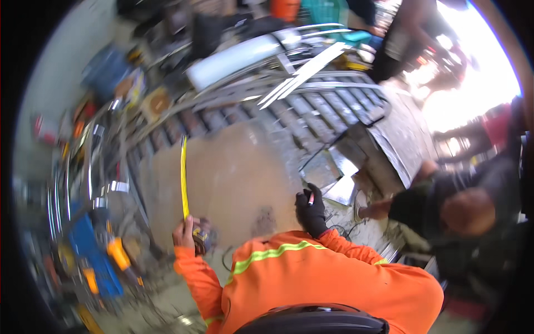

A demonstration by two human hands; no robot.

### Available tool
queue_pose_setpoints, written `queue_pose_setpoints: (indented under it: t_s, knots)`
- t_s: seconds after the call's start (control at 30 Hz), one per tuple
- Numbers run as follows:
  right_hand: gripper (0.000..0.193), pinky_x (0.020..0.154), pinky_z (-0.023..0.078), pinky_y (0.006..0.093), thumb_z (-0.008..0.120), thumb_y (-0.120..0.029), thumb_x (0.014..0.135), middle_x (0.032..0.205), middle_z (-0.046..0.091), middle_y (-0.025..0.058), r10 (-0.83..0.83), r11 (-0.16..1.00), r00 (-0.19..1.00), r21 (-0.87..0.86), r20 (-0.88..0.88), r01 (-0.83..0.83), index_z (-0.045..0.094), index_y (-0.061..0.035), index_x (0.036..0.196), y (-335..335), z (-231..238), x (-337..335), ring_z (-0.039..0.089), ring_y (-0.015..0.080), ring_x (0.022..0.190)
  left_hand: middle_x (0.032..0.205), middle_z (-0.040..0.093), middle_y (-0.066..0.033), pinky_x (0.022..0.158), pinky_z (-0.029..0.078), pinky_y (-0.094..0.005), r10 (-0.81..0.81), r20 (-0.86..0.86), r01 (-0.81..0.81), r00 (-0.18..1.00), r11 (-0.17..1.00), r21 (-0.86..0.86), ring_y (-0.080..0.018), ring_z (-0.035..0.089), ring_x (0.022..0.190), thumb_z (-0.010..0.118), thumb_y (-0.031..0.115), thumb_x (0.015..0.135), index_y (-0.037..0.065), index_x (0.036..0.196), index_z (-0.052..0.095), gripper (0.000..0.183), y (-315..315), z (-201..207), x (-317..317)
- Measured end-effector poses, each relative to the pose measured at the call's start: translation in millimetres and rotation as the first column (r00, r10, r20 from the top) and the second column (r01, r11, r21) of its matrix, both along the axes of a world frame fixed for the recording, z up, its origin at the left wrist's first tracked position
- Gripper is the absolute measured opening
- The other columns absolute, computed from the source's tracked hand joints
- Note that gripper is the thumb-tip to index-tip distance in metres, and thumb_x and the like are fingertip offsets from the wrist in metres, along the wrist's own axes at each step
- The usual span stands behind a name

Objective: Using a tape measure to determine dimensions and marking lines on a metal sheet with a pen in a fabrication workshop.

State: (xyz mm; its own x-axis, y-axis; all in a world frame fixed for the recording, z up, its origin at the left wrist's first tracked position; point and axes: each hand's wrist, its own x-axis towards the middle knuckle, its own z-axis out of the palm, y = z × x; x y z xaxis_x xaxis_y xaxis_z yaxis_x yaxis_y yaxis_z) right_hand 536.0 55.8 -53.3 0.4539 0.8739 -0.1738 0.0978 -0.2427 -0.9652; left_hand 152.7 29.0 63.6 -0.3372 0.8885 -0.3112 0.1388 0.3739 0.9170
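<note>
My left hand (184,232), bare, is closed at the near left edge of a flat brown sheet (233,167). It grips a tape measure (205,236), whose yellow blade (183,172) runs out straight across the sheet toward its far side. A black glove covers my right hand (311,212), which is at the sheet's right edge with its fingers curled. A slim pen-like thing (311,197) with a red and white part pokes from the fingers; blur hides its exact kind. The sheet lies on a slatted metal rack (311,114) and has a dark smudge near me.
Metal strips (303,75) and a long pale roll (236,64) lie beyond the sheet. Orange-and-black tools (118,253) stand at left by a blue case (92,247). Shiny metal offcuts (340,186) lie at right, where another person (467,214) is close. A second person (403,39) stands far right.
</note>
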Motion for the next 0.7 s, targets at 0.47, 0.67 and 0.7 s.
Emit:
queue_pose_setpoints:
  t_s: [0.47, 0.67, 0.7]
  knots:
    - [0.047, 0.107, 0.044, 0.0474, 0.071, -0.029, 0.091, 0.13, 0.065, 0.0166, 0.389, 0.451, 0.289, 0.092, 0.875, -0.888, 0.059, -0.0069, 0.131, 205, 92, -43, 0.057, 0.0397, 0.124, 0.09, 0.071, -0.0062, 0.078, 0.05, -0.0277, 0.377, 0.17, -0.377, 0.91, 0.926, -0.031, -0.0125, 0.064, 0.083, 0.058, 0.037, 0.107, -0.003, 0.097, 0.071, 0.043, -138, -55, 20]
    - [0.053, 0.106, 0.046, 0.0488, 0.076, -0.031, 0.09, 0.13, 0.064, 0.02, 0.283, 0.514, 0.349, 0.166, 0.893, -0.841, 0.059, -0.0049, 0.133, 208, 60, -43, 0.057, 0.0411, 0.124, 0.086, 0.069, -0.0043, 0.074, 0.05, -0.0267, 0.457, 0.186, -0.433, 0.87, 0.888, -0.154, -0.0108, 0.062, 0.08, 0.057, 0.04, 0.107, 0.0, 0.1, 0.071, 0.043, -156, -46, 26]
    - [0.053, 0.105, 0.046, 0.0492, 0.075, -0.032, 0.09, 0.128, 0.065, 0.0198, 0.253, 0.538, 0.357, 0.176, 0.899, -0.825, 0.059, -0.0049, 0.133, 202, 63, -49, 0.058, 0.0408, 0.124, 0.084, 0.068, -0.004, 0.072, 0.049, -0.0262, 0.464, 0.171, -0.438, 0.869, 0.883, -0.17, -0.0103, 0.062, 0.078, 0.056, 0.041, 0.107, 0.0, 0.101, 0.071, 0.045, -158, -34, 27]
